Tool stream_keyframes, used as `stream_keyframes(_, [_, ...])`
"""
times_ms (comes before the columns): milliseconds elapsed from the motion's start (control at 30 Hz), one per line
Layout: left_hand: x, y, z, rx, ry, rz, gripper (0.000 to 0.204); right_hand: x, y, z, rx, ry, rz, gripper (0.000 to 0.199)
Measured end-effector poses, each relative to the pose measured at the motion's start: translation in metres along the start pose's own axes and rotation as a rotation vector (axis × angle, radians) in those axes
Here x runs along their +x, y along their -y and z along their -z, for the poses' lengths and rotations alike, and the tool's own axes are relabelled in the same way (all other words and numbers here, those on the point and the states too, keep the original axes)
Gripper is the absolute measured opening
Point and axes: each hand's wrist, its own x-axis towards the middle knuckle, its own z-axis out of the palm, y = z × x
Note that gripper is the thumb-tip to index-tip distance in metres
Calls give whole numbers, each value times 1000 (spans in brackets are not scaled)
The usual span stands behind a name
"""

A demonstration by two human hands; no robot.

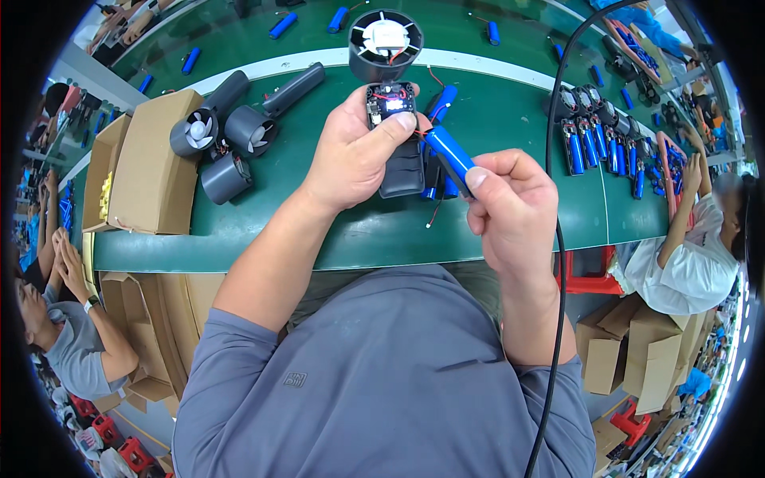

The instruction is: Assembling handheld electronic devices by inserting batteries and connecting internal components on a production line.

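Observation:
My left hand (355,163) grips the opened handle of a dark grey handheld fan (365,60), its round head pointing away from me. The thumb presses beside a circuit board (376,113) with red wires and a bright white light. Between the thumb and fingers of my right hand (516,199) is a blue cylindrical battery (448,153), tilted, its upper end close to the board. Whether its wires are joined to the board I cannot make out. Several more blue batteries (446,97) lie on the green table behind these, partly hidden.
Grey fan housings (227,180) lie at left by a cardboard box (155,159). Open fans with blue batteries (587,147) stand in a row at right. A black cable (560,263) hangs past my right arm. Loose batteries (283,25) dot the far belt. People (685,255) sit on both sides.

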Motion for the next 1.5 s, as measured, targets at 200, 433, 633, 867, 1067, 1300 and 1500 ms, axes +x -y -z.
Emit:
stream_keyframes(200, [-4,5,-10,-126,-98,48,36,1,-33,-19,-352,-89,617,20])
stream_keyframes(433, [-4,14,-4,-339,-19,28,40,18,-40,-29,-701,-123,1003,25])
stream_keyframes(633, [-4,20,-4,-291,-61,23,39,25,-42,-30,-812,-162,1042,25])
stream_keyframes(867, [-5,8,-7,-212,-2,139,36,28,-47,-21,-930,-227,1112,22])
stream_keyframes(1067, [-3,10,-6,-249,35,188,38,30,-53,-11,-965,-253,1119,21])
stream_keyframes(1300, [-5,8,-6,-323,22,121,35,19,-45,-14,-317,-119,442,40])
stream_keyframes(1500, [-10,9,-9,-246,-15,65,37,22,-43,-18,-157,12,243,32])
